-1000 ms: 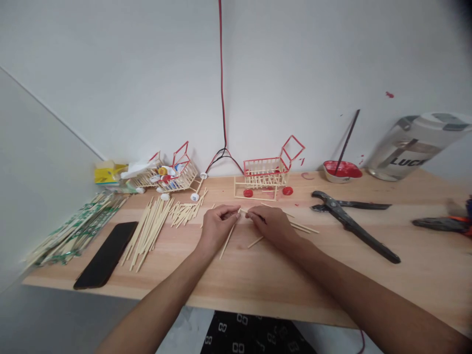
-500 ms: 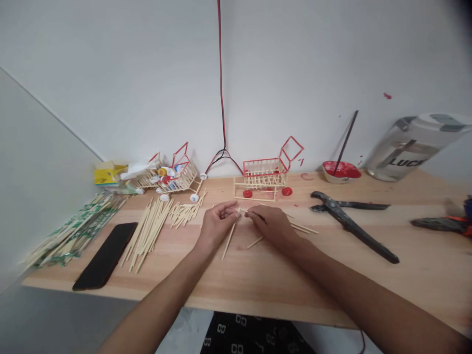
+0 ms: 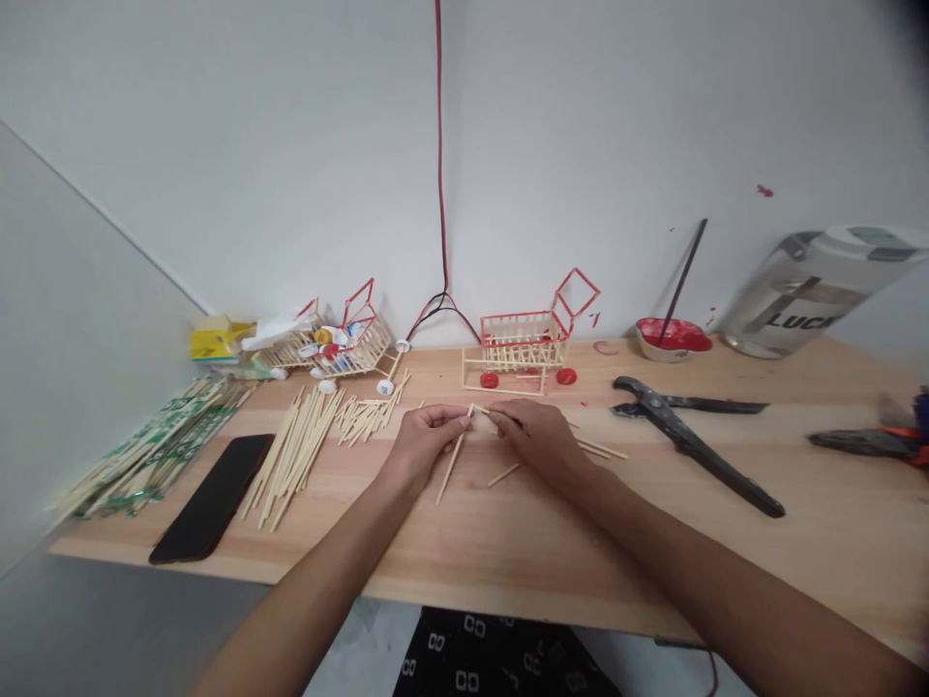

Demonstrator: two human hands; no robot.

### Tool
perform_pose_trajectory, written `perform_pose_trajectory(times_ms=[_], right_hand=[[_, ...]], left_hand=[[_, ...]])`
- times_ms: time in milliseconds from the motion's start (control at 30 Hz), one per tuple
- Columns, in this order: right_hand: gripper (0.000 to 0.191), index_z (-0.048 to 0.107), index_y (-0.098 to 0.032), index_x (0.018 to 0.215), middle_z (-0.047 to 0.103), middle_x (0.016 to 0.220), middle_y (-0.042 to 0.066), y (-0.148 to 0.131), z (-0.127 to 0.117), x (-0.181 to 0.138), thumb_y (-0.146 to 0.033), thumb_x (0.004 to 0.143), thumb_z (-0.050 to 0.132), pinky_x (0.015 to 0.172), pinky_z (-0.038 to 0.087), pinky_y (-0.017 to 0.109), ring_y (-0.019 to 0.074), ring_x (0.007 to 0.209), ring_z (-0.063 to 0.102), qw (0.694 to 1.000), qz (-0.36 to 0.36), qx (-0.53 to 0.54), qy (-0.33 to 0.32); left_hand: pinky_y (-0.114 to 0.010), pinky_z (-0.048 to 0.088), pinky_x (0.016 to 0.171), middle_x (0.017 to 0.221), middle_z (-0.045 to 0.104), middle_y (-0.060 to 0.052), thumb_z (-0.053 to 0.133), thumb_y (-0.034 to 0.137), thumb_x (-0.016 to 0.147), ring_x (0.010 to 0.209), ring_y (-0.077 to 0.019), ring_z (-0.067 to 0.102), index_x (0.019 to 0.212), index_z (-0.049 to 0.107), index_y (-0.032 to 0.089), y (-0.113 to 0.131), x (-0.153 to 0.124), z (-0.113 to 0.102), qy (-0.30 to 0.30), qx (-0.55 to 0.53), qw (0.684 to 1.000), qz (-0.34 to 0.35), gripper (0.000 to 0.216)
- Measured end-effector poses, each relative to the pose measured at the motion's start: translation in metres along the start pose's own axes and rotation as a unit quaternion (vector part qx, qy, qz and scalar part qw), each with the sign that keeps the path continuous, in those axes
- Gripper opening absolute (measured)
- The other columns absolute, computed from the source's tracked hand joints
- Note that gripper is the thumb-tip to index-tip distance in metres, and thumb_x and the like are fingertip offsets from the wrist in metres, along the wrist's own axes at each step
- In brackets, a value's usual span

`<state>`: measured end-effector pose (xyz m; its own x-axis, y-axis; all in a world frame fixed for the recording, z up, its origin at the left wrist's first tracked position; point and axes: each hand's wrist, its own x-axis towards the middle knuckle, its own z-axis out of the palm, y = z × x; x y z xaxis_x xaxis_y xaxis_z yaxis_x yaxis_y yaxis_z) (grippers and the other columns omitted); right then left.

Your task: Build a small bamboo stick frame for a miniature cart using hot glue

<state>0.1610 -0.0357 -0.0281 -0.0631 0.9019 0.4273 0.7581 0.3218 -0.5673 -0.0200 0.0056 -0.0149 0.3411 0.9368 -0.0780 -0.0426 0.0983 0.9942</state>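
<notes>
My left hand [image 3: 423,443] pinches the top end of a thin wooden stick [image 3: 450,469] that slants down towards me on the wooden table [image 3: 508,542]. My right hand [image 3: 537,438] is closed too, its fingertips pinching another short stick [image 3: 480,410] right beside the left fingers. The two sticks meet between my hands. More loose sticks [image 3: 599,448] poke out from under my right hand. A small red-and-wood stick cart [image 3: 526,344] with red wheels stands just behind my hands.
Black pliers [image 3: 693,443] lie right of my hands. A pile of long sticks [image 3: 294,450], a black phone [image 3: 212,497] and wrapped chopsticks [image 3: 152,450] lie left. Another cart with bottle caps [image 3: 341,344], a red paint bowl [image 3: 672,337] and a clear jar [image 3: 820,286] sit by the wall.
My two hands have drawn slightly closer, fingertips nearly touching at the stick ends. The view shifted a little; nothing else on the table moved.
</notes>
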Motion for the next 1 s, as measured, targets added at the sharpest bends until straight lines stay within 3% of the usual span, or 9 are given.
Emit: perform_pose_trajectory(times_ms=[100,200,367,500,733,1000], right_hand=[[0.034,0.067,-0.021,0.106,0.072,0.094,0.004,-0.004,-0.004,0.000,-0.031,0.095,0.037,0.082,0.044,0.030,0.0188,0.093,0.063,0.999,0.021,0.035,0.015],[0.035,0.065,-0.020,0.108,0.069,0.103,0.005,-0.006,-0.007,0.000,-0.030,0.096,0.034,0.085,0.042,0.030,0.0189,0.098,0.061,0.999,0.014,0.039,0.024],[0.035,0.064,-0.020,0.088,0.068,0.085,0.004,-0.007,-0.008,0.002,-0.029,0.095,0.032,0.077,0.040,0.028,0.0178,0.084,0.059,1.000,0.013,0.017,-0.007],[0.034,0.059,-0.020,0.077,0.064,0.078,0.002,-0.008,-0.010,0.002,-0.029,0.095,0.031,0.071,0.038,0.026,0.0161,0.076,0.056,0.999,0.032,0.020,-0.019],[0.033,0.057,-0.019,0.073,0.061,0.071,0.000,-0.002,-0.012,0.003,-0.028,0.094,0.033,0.065,0.034,0.024,0.0130,0.069,0.054,0.996,0.044,0.078,-0.029],[0.028,0.050,-0.018,0.065,0.050,0.061,-0.003,-0.001,-0.018,0.004,-0.033,0.089,0.046,0.057,0.029,0.024,0.0109,0.059,0.043,0.997,0.039,0.072,0.011]], left_hand=[[-0.019,0.030,0.046,0.066,0.068,-0.004,0.080,0.032,0.058,0.049,-0.0055,0.046,0.083,0.075,0.013,-0.002,0.003,-0.003,0.007,-0.031,0.999,0.008,0.031],[-0.018,0.033,0.048,0.071,0.069,-0.005,0.080,0.031,0.060,0.053,-0.0063,0.050,0.084,0.074,0.013,-0.005,0.005,-0.005,0.007,-0.044,0.999,0.016,0.031],[-0.017,0.032,0.048,0.068,0.068,-0.004,0.081,0.029,0.060,0.051,-0.0052,0.049,0.083,0.074,0.012,-0.007,0.006,-0.006,0.013,-0.049,0.999,0.007,0.029],[-0.020,0.042,0.060,0.073,0.070,-0.006,0.083,0.025,0.057,0.063,-0.0101,0.059,0.081,0.074,0.012,-0.002,0.003,-0.003,0.014,-0.084,0.996,-0.003,0.029],[-0.022,0.044,0.068,0.076,0.071,-0.005,0.081,0.025,0.061,0.067,-0.0105,0.061,0.082,0.073,0.013,0.004,0.000,-0.003,-0.046,-0.071,0.996,-0.002,0.025],[-0.021,0.043,0.070,0.077,0.069,-0.003,0.077,0.027,0.067,0.069,-0.0096,0.059,0.085,0.072,0.014,0.009,-0.005,-0.002,-0.105,0.012,0.994,0.011,0.022]])
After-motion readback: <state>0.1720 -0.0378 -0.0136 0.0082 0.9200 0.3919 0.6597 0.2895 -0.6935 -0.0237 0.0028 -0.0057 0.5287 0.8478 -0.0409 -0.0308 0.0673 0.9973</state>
